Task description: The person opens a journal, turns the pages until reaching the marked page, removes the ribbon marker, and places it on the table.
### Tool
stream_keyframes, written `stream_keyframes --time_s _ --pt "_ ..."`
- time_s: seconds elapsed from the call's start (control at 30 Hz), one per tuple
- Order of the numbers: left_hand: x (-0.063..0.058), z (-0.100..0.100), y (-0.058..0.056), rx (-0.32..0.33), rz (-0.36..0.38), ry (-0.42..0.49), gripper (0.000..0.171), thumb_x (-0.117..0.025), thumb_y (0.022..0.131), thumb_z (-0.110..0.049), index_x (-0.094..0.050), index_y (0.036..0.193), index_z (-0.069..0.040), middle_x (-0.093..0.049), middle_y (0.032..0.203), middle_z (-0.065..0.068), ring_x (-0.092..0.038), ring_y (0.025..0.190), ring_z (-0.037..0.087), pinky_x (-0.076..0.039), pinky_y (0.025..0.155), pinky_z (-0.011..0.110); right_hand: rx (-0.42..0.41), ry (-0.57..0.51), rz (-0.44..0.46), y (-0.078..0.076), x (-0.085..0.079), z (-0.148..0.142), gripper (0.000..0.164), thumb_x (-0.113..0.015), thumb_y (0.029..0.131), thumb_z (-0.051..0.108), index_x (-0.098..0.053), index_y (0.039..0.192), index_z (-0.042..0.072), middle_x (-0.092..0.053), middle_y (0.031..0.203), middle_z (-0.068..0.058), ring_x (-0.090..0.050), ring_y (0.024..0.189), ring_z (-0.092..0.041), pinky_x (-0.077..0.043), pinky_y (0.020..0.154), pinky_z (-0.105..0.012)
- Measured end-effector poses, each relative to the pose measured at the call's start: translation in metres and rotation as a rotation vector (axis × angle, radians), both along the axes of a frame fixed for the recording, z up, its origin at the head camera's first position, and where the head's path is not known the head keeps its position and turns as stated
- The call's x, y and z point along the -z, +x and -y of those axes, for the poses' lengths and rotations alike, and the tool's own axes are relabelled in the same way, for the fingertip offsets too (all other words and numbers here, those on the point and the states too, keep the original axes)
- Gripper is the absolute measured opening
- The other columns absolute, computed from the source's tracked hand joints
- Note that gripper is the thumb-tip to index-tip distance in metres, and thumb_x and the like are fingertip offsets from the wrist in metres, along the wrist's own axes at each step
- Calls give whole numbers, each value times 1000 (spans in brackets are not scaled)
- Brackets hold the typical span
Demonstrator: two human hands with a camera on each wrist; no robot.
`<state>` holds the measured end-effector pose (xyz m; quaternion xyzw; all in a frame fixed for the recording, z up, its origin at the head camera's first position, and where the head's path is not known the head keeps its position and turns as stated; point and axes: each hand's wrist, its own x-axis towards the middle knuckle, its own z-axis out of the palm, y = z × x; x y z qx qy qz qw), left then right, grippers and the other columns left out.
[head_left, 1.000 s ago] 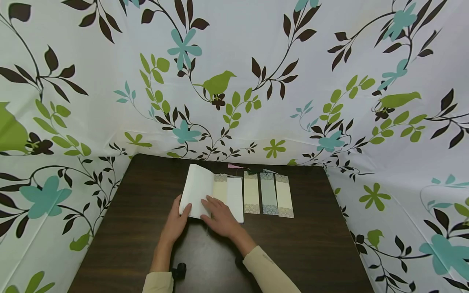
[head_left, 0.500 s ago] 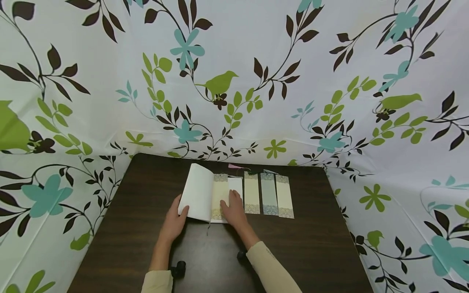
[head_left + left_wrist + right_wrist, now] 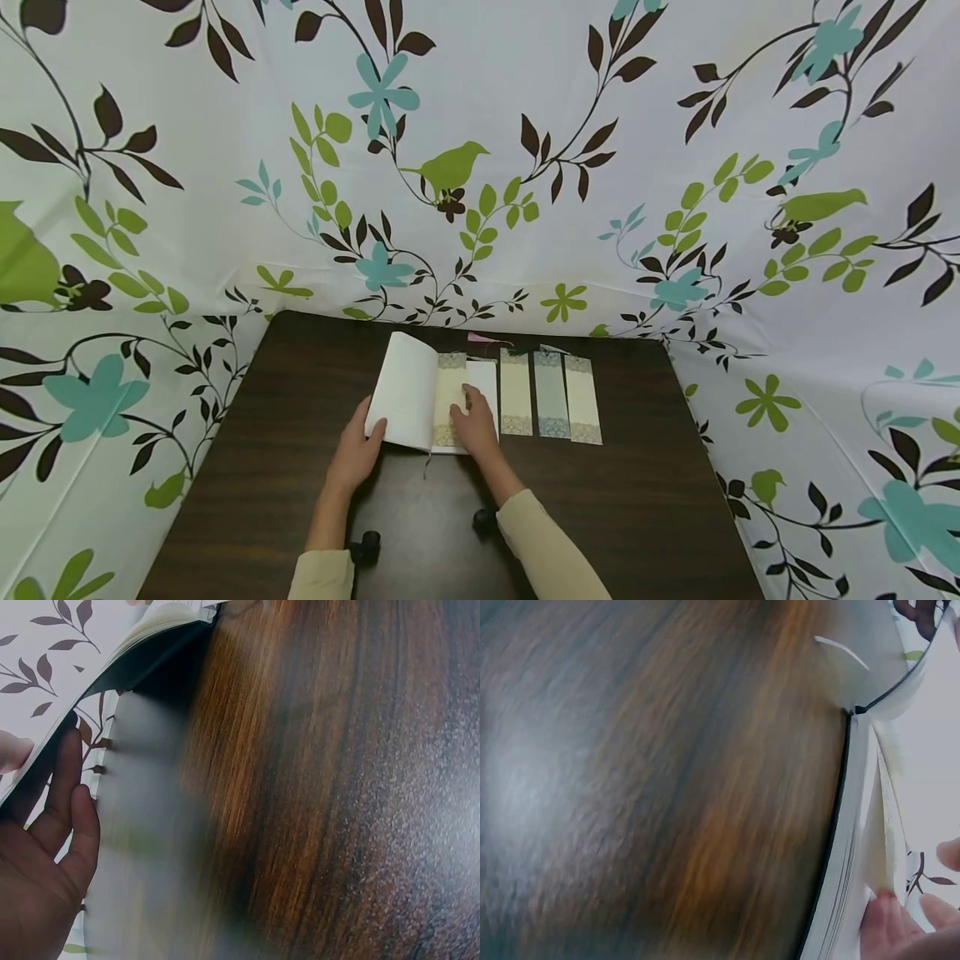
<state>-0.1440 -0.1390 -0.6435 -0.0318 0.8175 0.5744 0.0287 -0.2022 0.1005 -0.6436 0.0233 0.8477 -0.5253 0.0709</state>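
Note:
My left hand [image 3: 357, 450] holds the raised left half of an open notebook [image 3: 401, 392], thumb on the white page and fingers behind the dark cover [image 3: 142, 664]. On the right-hand page lies a cream bookmark [image 3: 450, 379] with patterned ends. At its right edge is my right hand [image 3: 476, 425], fingers bent and a gap between thumb and index finger. In the right wrist view, one fingertip touches the lower part of a pale raised strip above the page [image 3: 889, 817]; the other fingertips stand apart from it.
Right of the notebook, two cream bookmarks [image 3: 516, 392] [image 3: 583, 400] flank a grey-blue one [image 3: 551, 396] on the dark wooden table [image 3: 637, 500]. A pink tassel [image 3: 483, 338] lies behind the notebook. A ribbon [image 3: 427, 465] hangs from its spine. Patterned fabric [image 3: 570, 167] borders the table.
My right hand has moved right from the notebook's middle, uncovering the bookmark, and its index finger has since bent inward at the bookmark's right edge. My left hand keeps its hold.

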Motion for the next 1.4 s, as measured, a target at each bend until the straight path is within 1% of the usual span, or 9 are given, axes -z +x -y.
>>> stream_keyframes --time_s 0.13,0.27,0.37,0.47,0.6,0.73,0.97,1.23,1.4 --pt "0 0 0 -6 4 -3 62 -51 116 -23 -24 171 -8 -42 169 23 -42 155 43 -37 122 63 73 -112 41 -4 5 -1 60 -61 105 14 -43 162 6 -55 148 -27 -64 116 -40 -55 86 -49" --pt "0 -1 1 -4 9 4 63 -50 116 -23 -23 171 -8 -41 169 23 -41 156 43 -37 123 64 104 -128 57 -7 12 -2 60 -61 103 8 -45 160 3 -60 138 -27 -65 111 -37 -51 74 -37" --pt "0 -1 2 -6 6 8 63 -51 116 -23 -23 171 -8 -41 169 23 -41 156 43 -37 123 63 96 -131 55 -7 16 -4 54 -60 104 6 -50 157 2 -62 134 -28 -64 117 -37 -51 74 -36" --pt "-1 -1 2 -8 5 6 63 -51 116 -23 -23 171 -8 -41 169 24 -41 156 42 -37 123 62 105 -147 43 -6 15 -6 50 -61 104 4 -54 154 0 -63 131 -29 -65 115 -38 -52 73 -34" --pt "-1 0 3 -13 18 -2 63 -51 116 -24 -24 171 -8 -41 169 23 -42 156 42 -37 123 63 158 -208 28 -7 7 -13 47 -61 103 0 -57 149 -6 -62 129 -31 -67 108 -34 -51 72 -31" --pt "-2 1 4 -17 25 -13 63 -51 116 -26 -24 171 -9 -42 169 23 -43 155 42 -38 122 63 217 -224 5 -13 0 -28 43 -61 104 1 -60 147 -5 -61 128 -27 -65 103 -27 -49 73 -29" --pt "-1 1 3 -12 28 -13 64 -51 116 -28 -24 171 -11 -42 169 21 -46 153 41 -42 118 62 276 -195 -45 -21 -11 -71 38 -61 108 5 -63 145 -1 -58 131 -26 -62 102 -30 -49 74 -32" --pt "0 1 2 -16 26 -12 63 -51 116 -29 -25 171 -11 -44 168 22 -48 151 41 -42 118 61 367 -168 -64 -27 -23 -130 37 -60 110 10 -62 145 -2 -58 139 -27 -58 125 -40 -50 84 -33" --pt "-1 1 1 -14 26 -8 64 -52 116 -31 -25 171 -12 -44 169 21 -50 150 40 -43 116 60 438 -184 -51 -25 -28 -169 36 -59 110 9 -62 144 -2 -57 138 -26 -56 127 -38 -48 82 -26"
